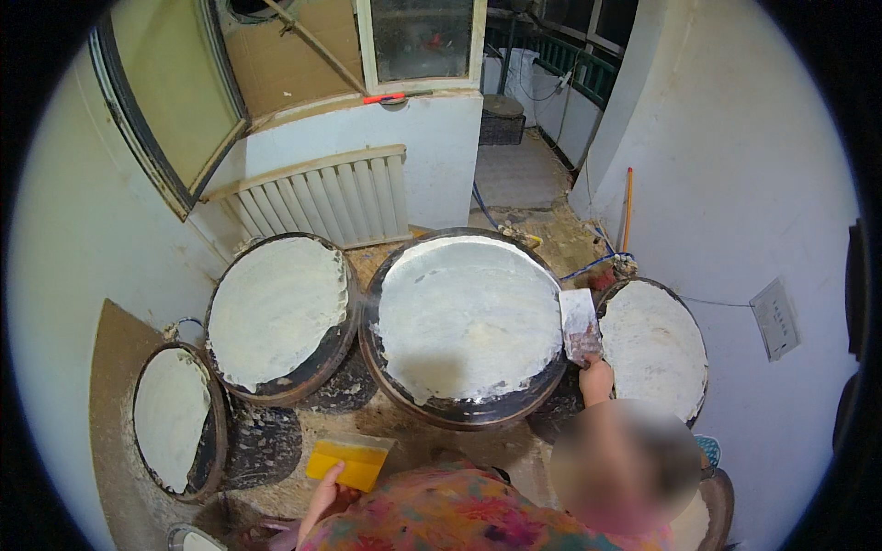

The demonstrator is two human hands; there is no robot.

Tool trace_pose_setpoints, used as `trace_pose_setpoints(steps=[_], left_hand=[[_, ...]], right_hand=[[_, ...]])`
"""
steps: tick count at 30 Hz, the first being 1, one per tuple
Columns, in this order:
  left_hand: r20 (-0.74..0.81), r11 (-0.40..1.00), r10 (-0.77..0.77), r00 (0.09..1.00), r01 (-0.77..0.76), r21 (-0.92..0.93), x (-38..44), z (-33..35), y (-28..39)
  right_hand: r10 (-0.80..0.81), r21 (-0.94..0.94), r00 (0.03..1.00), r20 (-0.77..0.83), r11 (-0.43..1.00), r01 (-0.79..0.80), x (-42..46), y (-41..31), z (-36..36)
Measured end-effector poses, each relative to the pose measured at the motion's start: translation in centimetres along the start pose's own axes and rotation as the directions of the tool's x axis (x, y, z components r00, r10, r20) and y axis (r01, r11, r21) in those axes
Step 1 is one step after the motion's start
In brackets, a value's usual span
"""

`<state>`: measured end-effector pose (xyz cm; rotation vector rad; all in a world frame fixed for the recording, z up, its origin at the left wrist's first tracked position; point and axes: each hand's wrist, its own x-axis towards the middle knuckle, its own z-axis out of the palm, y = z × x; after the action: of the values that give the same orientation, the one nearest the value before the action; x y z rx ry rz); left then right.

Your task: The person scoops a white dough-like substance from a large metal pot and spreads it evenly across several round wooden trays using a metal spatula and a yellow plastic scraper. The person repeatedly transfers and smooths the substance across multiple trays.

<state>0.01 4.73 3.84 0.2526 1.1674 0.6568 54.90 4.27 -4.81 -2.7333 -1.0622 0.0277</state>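
Observation:
My left hand (329,490) grips a yellow plastic scraper (351,463) low in the view, in front of my patterned clothing. Out to the right, my right hand (595,377) holds a flat scraper (580,320) with a whitish, smeared blade over the right rim of the middle pan. That large round black pan (463,317) bears a thin white layer of batter or paste, with a darker shadow near its lower part. Similar white layers cover the pan to its left (275,310), the smaller far-left pan (171,420) and the right pan (654,348).
A white radiator (324,196) stands against the low wall behind the pans. An open window sash (172,89) hangs at upper left. Beside the right wall leans an orange stick (628,206). Part of another round vessel (718,506) shows at lower right, and a container (194,538) at lower left.

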Motion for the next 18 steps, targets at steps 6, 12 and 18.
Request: trace_pose_setpoints(steps=[6, 12, 18], left_hand=[[0.054, 0.983, 0.076, 0.996, -0.066, -0.172, 0.7, -0.2, -1.1], [0.001, 0.979, 0.096, 0.995, -0.094, -0.184, 0.1, -1.8, -2.5], [-0.168, 0.968, 0.150, 0.974, -0.179, -0.175, -2.4, -2.1, -5.3]], right_hand=[[0.036, -0.048, 0.998, 0.048, 0.998, -0.034, 6.4, -3.2, 1.4], [-0.070, -0.043, 0.991, 0.113, 0.996, 0.076, 14.9, -13.6, 5.2], [-0.426, 0.029, 0.865, 0.264, 0.900, 0.435, 17.2, -31.1, 10.7]])
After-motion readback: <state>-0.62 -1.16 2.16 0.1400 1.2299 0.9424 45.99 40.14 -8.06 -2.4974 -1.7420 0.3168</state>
